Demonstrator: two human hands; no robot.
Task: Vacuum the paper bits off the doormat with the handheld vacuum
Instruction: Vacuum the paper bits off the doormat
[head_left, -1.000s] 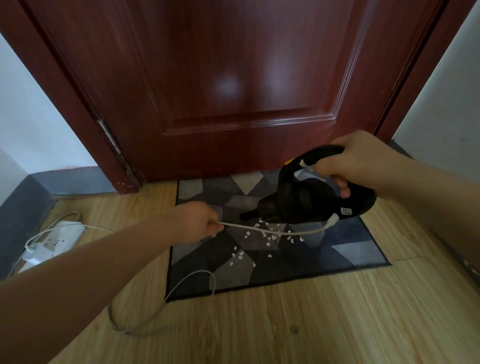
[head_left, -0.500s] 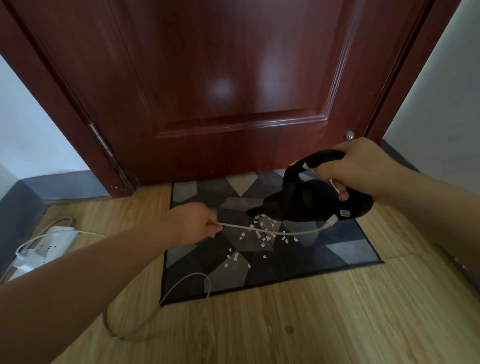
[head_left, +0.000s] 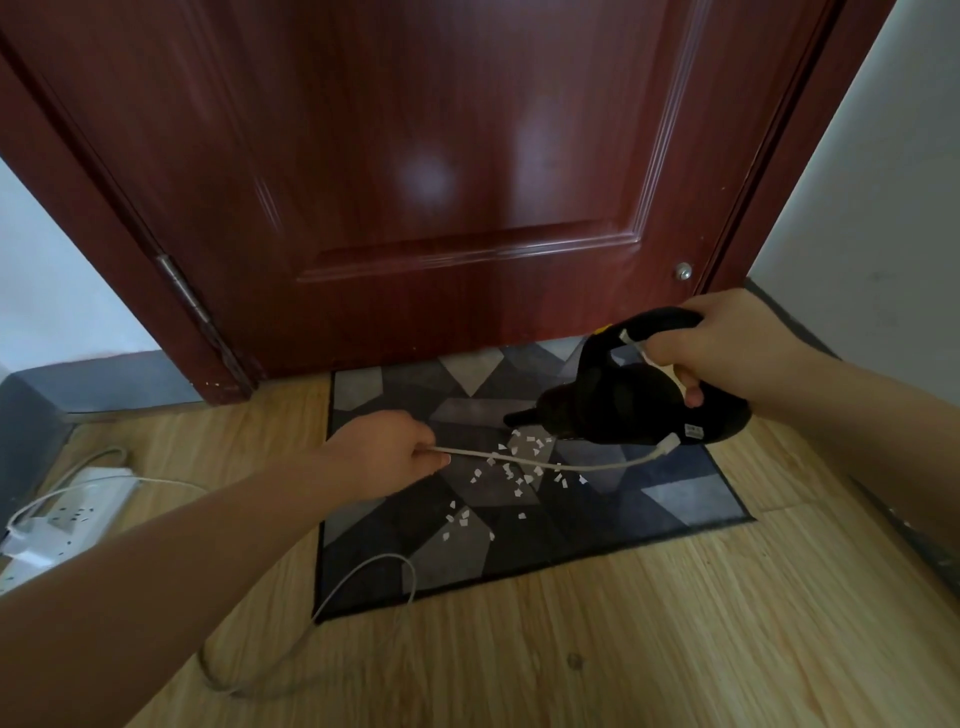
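Wood floor (head_left: 597, 649) fills the near field. A loop of white cord (head_left: 322, 613) lies on it at lower left and crosses the mat's near-left corner.

Left forearm enters from lower left. Left hand (head_left: 382, 452) sits over the left part of the mat, fingers curled, pinching the cord between thumb and fingertips. From the pinch the cord runs right in a shallow sag to a white plug at the rear of the vacuum.

Mat (head_left: 675, 499) — grey-blue geometric pattern — lies flat on the floor, far edge against the door. Paper bits (head_left: 511, 470) are scattered over its middle: a denser cluster just under the nozzle, a looser group nearer the camera.

Vacuum (head_left: 623, 410), black, is held above the right half of the mat, nozzle pointing left and down, tip just beside the uppermost bits. Whether the tip touches the mat cannot be told.

Right hand (head_left: 727, 348) grips the loop handle from above, fingers wrapped round it; a white strap shows under the fingers.

Far left, a white power strip (head_left: 67, 519) lies on the floor near the grey skirting. Behind the mat — a shut dark red door (head_left: 441, 182) with a hinge at left.
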